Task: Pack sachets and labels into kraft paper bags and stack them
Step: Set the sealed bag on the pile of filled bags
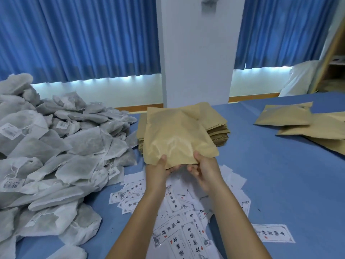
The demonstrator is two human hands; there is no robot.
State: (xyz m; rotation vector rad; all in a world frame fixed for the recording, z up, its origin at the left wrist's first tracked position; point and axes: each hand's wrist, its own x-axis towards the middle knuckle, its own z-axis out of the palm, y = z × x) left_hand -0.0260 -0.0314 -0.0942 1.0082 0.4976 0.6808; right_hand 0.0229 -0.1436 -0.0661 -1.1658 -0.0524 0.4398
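Here both hands hold one kraft paper bag (177, 135) by its near edge, lifted above the blue table (270, 165): the left hand (158, 171) and the right hand (203, 169) each pinch it, thumb on top. Behind it lies the stack of empty bags (218, 129). The sachets (56, 146) are heaped at the left, labels (186, 221) lie under the arms, and filled bags (298, 124) rest at the far right.

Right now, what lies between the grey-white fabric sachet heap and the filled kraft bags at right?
Head view: a stack of flat brown kraft bags, the held bag, then bare blue table cover.
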